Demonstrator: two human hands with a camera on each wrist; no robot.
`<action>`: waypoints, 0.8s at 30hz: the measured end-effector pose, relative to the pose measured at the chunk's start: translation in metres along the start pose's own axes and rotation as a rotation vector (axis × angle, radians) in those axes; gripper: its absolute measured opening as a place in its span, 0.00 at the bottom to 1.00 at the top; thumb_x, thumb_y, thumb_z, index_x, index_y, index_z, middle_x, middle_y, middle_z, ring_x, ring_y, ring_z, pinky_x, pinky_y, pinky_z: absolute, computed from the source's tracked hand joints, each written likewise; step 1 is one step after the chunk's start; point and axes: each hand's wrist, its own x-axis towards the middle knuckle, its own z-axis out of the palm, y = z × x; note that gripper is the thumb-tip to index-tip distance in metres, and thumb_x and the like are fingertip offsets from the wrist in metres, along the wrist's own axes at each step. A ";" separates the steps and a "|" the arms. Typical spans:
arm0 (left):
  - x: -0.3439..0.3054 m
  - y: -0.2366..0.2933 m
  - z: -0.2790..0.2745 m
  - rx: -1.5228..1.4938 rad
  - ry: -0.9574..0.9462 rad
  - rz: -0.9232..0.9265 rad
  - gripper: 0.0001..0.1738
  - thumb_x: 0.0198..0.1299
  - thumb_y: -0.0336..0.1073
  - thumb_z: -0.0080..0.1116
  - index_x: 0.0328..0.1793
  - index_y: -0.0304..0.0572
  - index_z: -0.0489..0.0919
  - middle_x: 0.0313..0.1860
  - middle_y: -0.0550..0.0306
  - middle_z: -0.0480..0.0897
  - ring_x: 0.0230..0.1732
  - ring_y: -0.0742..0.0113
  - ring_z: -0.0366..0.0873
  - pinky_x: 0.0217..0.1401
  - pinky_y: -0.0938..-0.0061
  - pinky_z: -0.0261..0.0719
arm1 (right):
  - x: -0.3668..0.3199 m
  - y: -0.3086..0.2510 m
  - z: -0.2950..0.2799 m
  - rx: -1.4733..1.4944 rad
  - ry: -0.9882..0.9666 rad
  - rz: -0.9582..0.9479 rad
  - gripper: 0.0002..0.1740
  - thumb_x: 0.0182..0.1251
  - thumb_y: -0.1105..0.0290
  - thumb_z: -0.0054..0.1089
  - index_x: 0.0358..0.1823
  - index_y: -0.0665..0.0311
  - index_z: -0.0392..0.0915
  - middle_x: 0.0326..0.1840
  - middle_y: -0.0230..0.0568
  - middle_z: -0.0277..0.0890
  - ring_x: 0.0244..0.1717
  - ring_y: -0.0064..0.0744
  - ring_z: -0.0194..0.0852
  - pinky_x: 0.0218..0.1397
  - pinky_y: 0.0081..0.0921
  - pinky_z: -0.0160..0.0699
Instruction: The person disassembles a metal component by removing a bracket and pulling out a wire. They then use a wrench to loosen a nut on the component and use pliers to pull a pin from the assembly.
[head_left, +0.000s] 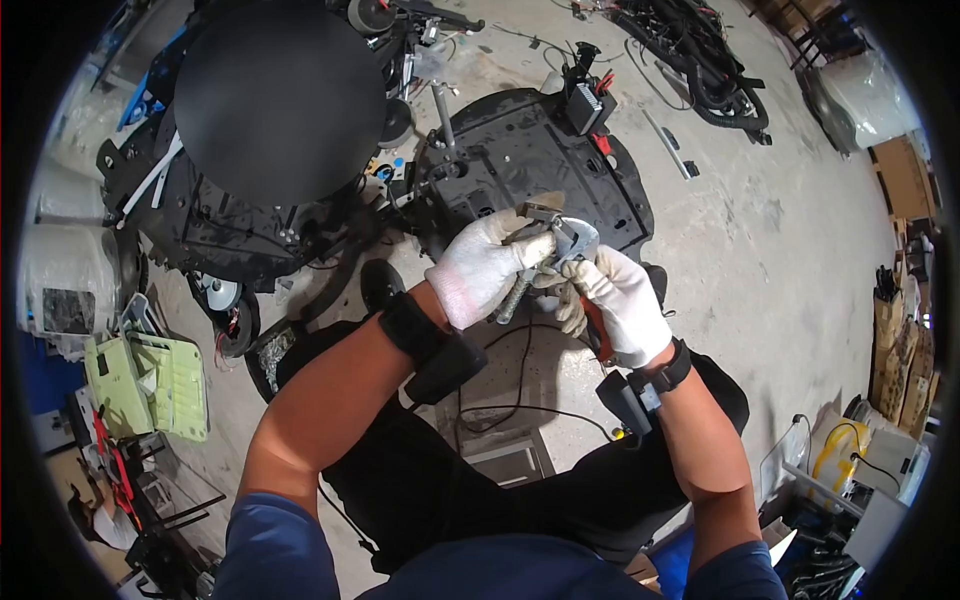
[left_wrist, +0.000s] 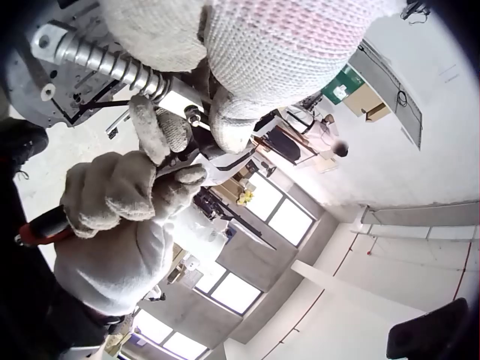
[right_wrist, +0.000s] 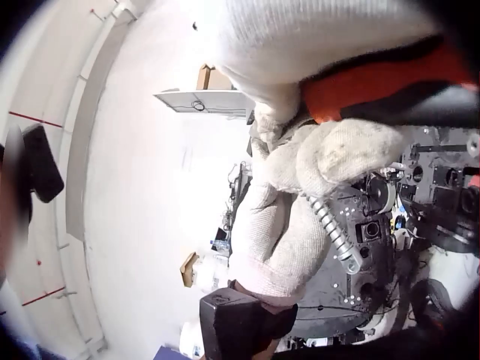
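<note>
Both hands wear whitish gloves. The left hand point(head_left: 480, 268) point(left_wrist: 277, 60) grips a metal part point(head_left: 576, 238) with a coil spring point(head_left: 515, 298) point(left_wrist: 105, 61) point(right_wrist: 334, 234) extending from it. Close beside it, the right hand point(head_left: 630, 312) point(left_wrist: 120, 225) point(right_wrist: 330, 154) has its fingers curled round a red-orange and black handle point(head_left: 598, 330) point(left_wrist: 49, 226) point(right_wrist: 390, 82), while its thumb and forefinger area meets the metal part. The glove fingers hide much of the joint between the part and the spring, and the handle's far end is hidden.
Beyond the hands a black base plate point(head_left: 520, 150) lies on the concrete floor, with a finned block point(head_left: 584, 108) on it. A second black assembly with a large round disc point(head_left: 280, 100) stands at left. Cables point(head_left: 520, 408) run between the person's legs.
</note>
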 end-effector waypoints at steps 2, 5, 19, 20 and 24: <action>-0.001 0.003 0.001 -0.009 -0.009 0.000 0.24 0.63 0.25 0.45 0.66 0.38 0.62 0.54 0.54 0.75 0.51 0.69 0.74 0.55 0.74 0.73 | 0.006 0.011 -0.006 0.020 0.018 -0.058 0.10 0.67 0.67 0.52 0.38 0.67 0.72 0.22 0.29 0.72 0.20 0.17 0.69 0.24 0.15 0.69; -0.002 0.004 0.000 -0.007 -0.032 0.009 0.24 0.63 0.24 0.45 0.66 0.38 0.62 0.54 0.54 0.75 0.51 0.69 0.74 0.55 0.75 0.73 | 0.003 0.000 -0.004 0.034 -0.053 0.016 0.15 0.66 0.65 0.53 0.46 0.70 0.71 0.35 0.40 0.78 0.28 0.22 0.76 0.30 0.17 0.76; -0.002 0.009 0.000 0.335 -0.025 -0.009 0.23 0.64 0.27 0.46 0.66 0.37 0.63 0.44 0.58 0.77 0.37 0.78 0.72 0.37 0.83 0.74 | 0.001 -0.009 -0.009 -0.182 -0.042 0.008 0.13 0.67 0.59 0.53 0.38 0.62 0.75 0.21 0.26 0.72 0.17 0.14 0.68 0.18 0.10 0.66; -0.003 0.010 0.000 0.334 -0.024 -0.009 0.23 0.64 0.27 0.46 0.66 0.37 0.63 0.44 0.58 0.77 0.37 0.78 0.72 0.37 0.83 0.74 | 0.000 -0.012 -0.009 -0.182 -0.043 0.009 0.13 0.67 0.59 0.53 0.38 0.62 0.75 0.21 0.26 0.72 0.17 0.14 0.68 0.18 0.10 0.66; -0.007 0.017 0.000 0.308 -0.063 -0.120 0.23 0.64 0.28 0.45 0.67 0.38 0.63 0.33 0.62 0.75 0.30 0.81 0.69 0.31 0.87 0.70 | -0.002 -0.026 -0.020 -0.367 -0.102 0.060 0.12 0.66 0.60 0.53 0.39 0.62 0.76 0.22 0.26 0.72 0.18 0.13 0.68 0.18 0.09 0.66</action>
